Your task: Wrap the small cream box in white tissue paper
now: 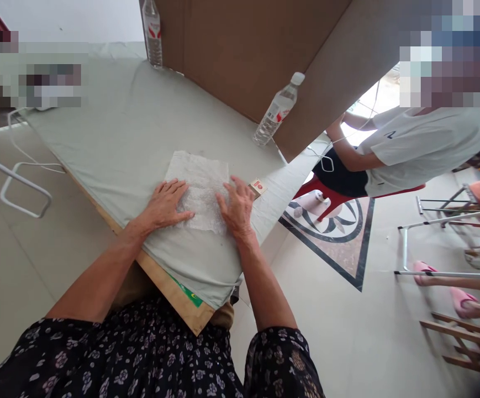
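A translucent whitish sheet that looks like bubble wrap [204, 190] lies flat on the cloth-covered table [115, 121]. My left hand [167, 204] rests on its left edge, fingers stretched out and thumb pointing inward. On the opposite edge is my right hand [237, 205], its fingers spread and slightly bent. Neither hand holds anything. Just right of my right fingers sits a small box resembling a matchbox [258, 189], partly hidden by the hand.
A clear plastic bottle [279, 110] and another bottle [153, 36] stand by a large cardboard panel [240, 50]. Beyond the panel, a person in a white shirt [426, 149] sits on a red stool [326, 204]. Bare wood shows at the table corner [196, 320].
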Demonstrator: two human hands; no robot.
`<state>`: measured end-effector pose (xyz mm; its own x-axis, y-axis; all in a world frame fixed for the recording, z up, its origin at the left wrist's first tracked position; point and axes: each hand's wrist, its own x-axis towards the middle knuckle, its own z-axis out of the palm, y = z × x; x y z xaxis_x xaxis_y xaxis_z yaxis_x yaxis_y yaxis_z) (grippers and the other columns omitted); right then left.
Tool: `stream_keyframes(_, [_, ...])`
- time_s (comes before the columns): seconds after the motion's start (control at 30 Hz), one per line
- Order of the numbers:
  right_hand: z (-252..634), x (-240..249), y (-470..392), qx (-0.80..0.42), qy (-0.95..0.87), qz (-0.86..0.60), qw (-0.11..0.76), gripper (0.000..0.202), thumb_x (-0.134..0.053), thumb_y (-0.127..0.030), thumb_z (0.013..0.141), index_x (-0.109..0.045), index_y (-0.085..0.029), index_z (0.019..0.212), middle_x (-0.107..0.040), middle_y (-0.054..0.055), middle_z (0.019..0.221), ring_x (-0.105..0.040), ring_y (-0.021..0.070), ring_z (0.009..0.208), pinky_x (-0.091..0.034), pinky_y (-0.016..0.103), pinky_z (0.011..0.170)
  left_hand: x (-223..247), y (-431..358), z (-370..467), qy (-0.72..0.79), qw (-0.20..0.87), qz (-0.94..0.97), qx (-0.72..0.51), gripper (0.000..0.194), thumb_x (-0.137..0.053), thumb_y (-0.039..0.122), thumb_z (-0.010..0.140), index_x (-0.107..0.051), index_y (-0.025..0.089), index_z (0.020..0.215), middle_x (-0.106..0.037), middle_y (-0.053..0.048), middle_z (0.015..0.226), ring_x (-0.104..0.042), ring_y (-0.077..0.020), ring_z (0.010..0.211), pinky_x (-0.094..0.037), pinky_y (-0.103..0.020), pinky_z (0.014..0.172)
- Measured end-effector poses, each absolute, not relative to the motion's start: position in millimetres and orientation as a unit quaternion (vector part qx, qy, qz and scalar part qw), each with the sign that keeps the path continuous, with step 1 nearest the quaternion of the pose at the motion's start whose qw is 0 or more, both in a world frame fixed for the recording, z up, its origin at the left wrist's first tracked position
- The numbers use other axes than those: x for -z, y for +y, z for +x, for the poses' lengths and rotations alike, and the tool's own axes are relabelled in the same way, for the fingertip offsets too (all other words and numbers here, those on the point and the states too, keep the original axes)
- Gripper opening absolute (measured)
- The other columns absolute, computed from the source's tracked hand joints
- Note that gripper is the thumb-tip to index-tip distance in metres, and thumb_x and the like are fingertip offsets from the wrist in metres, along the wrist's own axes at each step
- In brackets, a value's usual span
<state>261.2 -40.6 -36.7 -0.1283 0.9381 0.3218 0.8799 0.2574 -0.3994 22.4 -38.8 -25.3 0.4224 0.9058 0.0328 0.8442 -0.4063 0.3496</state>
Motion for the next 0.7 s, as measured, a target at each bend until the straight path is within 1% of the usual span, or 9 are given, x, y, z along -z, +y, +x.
stream_keyframes(0.1, [283, 35, -36, 0.029, -0.656, -0.662, 0.361, 0.041, -0.056, -0.038, 0.096, -0.062, -0.022, 0.133, -0.051, 0.019, 0.158, -0.048, 0.0364, 0.146, -0.033, 0.061, 0.118, 30, -42, 21, 0.534, 0.147, 0.825, -0.112, 0.084, -0.063, 0.055, 0.088, -0.041, 0.020, 0.160, -0.042, -0.015, 0.169, -0.031, -0.0364, 0.160, -0.019, -0.056, 0.131])
stream_keyframes(0.17, [304, 37, -30, 0.055, -0.589, -0.703, 0.395, 0.056, -0.061, -0.039, 0.088, -0.055, -0.021, 0.141, -0.046, 0.022, 0.160, -0.045, 0.0396, 0.147, -0.033, 0.065, 0.116, 29, -42, 22, 0.535, 0.150, 0.825, -0.108, 0.088, -0.064, 0.055, 0.087, -0.037, 0.016, 0.162, -0.040, -0.017, 0.169, -0.030, -0.0366, 0.161, -0.018, -0.055, 0.132])
stream_keyframes(0.2, [313, 38, -27, 0.044, -0.562, -0.725, 0.396, 0.062, -0.063, -0.041, 0.085, -0.052, -0.020, 0.142, -0.047, 0.024, 0.158, -0.046, 0.0409, 0.144, -0.035, 0.066, 0.114, 28, -42, 22, 0.535, 0.152, 0.824, -0.107, 0.090, -0.064, 0.055, 0.087, -0.035, 0.015, 0.163, -0.039, -0.017, 0.169, -0.029, -0.0366, 0.161, -0.017, -0.055, 0.132])
stream_keyframes(0.23, [322, 40, -24, 0.017, -0.544, -0.743, 0.391, 0.063, -0.062, -0.041, 0.083, -0.052, -0.019, 0.141, -0.053, 0.024, 0.152, -0.051, 0.0409, 0.138, -0.037, 0.067, 0.111, 27, -42, 22, 0.536, 0.155, 0.823, -0.107, 0.092, -0.064, 0.055, 0.087, -0.034, 0.014, 0.164, -0.039, -0.018, 0.169, -0.029, -0.0366, 0.161, -0.017, -0.054, 0.132])
stream_keyframes(0.3, [333, 42, -20, -0.048, -0.535, -0.755, 0.376, 0.058, -0.061, -0.041, 0.081, -0.055, -0.018, 0.134, -0.066, 0.021, 0.133, -0.061, 0.0373, 0.123, -0.042, 0.063, 0.107, 25, -42, 23, 0.539, 0.158, 0.820, -0.109, 0.094, -0.064, 0.055, 0.086, -0.032, 0.013, 0.164, -0.040, -0.018, 0.169, -0.029, -0.0365, 0.161, -0.017, -0.054, 0.132])
stream_keyframes(0.4, [328, 37, -22, -0.116, -0.575, -0.710, 0.389, 0.048, -0.065, -0.041, 0.079, -0.061, -0.019, 0.122, -0.074, 0.013, 0.114, -0.067, 0.0297, 0.105, -0.049, 0.052, 0.101, 25, -42, 23, 0.540, 0.163, 0.817, -0.115, 0.097, -0.066, 0.054, 0.084, -0.031, 0.012, 0.164, -0.040, -0.019, 0.168, -0.029, -0.0370, 0.161, -0.017, -0.054, 0.132])
stream_keyframes(0.47, [312, 30, -25, -0.147, -0.622, -0.648, 0.414, 0.047, -0.068, -0.041, 0.078, -0.063, -0.020, 0.120, -0.075, 0.011, 0.115, -0.068, 0.0266, 0.103, -0.052, 0.046, 0.097, 26, -42, 23, 0.539, 0.168, 0.816, -0.120, 0.100, -0.067, 0.055, 0.083, -0.030, 0.011, 0.164, -0.039, -0.020, 0.169, -0.029, -0.0371, 0.161, -0.017, -0.053, 0.132])
stream_keyframes(0.57, [277, 21, -26, -0.182, -0.692, -0.562, 0.415, 0.049, -0.070, -0.041, 0.082, -0.063, -0.024, 0.128, -0.074, 0.009, 0.127, -0.068, 0.0246, 0.111, -0.052, 0.042, 0.099, 28, -41, 23, 0.539, 0.172, 0.814, -0.131, 0.101, -0.068, 0.056, 0.082, -0.029, 0.013, 0.165, -0.040, -0.019, 0.169, -0.030, -0.0369, 0.160, -0.017, -0.054, 0.132])
stream_keyframes(0.7, [240, 23, -20, -0.215, -0.767, -0.510, 0.325, 0.049, -0.072, -0.037, 0.086, -0.063, -0.024, 0.133, -0.073, 0.010, 0.133, -0.067, 0.0257, 0.117, -0.051, 0.044, 0.105, 28, -42, 23, 0.539, 0.178, 0.811, -0.140, 0.101, -0.070, 0.054, 0.081, -0.029, 0.013, 0.164, -0.040, -0.020, 0.168, -0.031, -0.0374, 0.160, -0.017, -0.055, 0.132])
